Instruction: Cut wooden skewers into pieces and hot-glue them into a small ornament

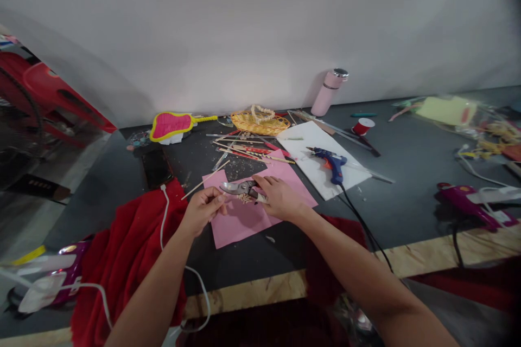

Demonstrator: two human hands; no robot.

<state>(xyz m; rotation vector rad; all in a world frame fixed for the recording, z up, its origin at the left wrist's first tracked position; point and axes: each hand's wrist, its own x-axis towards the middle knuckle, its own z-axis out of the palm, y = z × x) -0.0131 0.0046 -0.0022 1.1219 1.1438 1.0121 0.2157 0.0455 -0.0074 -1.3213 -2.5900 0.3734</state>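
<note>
We are gripping cutters in our curled right hand over pink paper, while pinching a small, unclear piece in our left hand. We should be keeping fingertips clear of the blade.

Nothing legible in view, not a word, not a number! Well out to the left of the left hand, a dark object shows a row of pale marks, too blurred to read; far to the right of the right hand, a yellow-green sheet bears an unreadable reddish patch.
</note>
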